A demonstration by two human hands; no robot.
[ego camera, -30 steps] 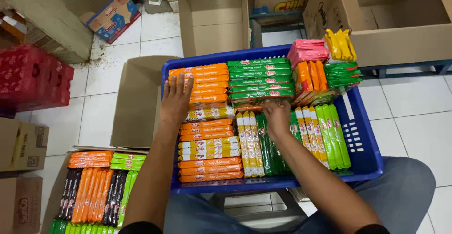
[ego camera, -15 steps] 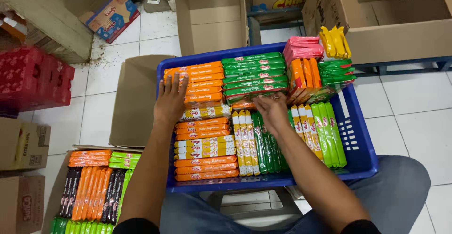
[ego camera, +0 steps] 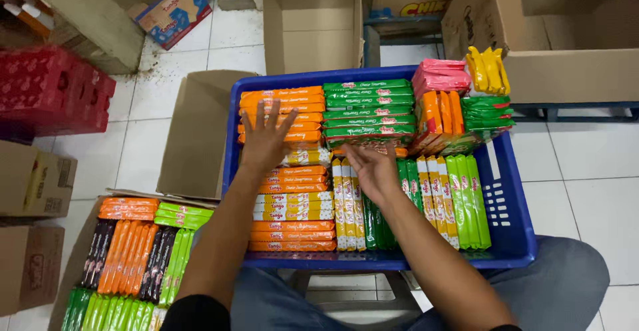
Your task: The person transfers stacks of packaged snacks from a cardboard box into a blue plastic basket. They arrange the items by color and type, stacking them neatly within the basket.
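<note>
**Hands level the packs in the crate**

Left hand lies flat, fingers spread, on the orange packs in the blue crate. Right hand, open and empty, rests on the middle packs. Best to press evenly, keeping rows square.

Bright, even light; sharp focus

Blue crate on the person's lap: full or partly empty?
Nearly full. The blue crate holds rows of orange, green and yellow packets across almost its whole floor; only a strip of bare bottom shows along its right wall.
</note>
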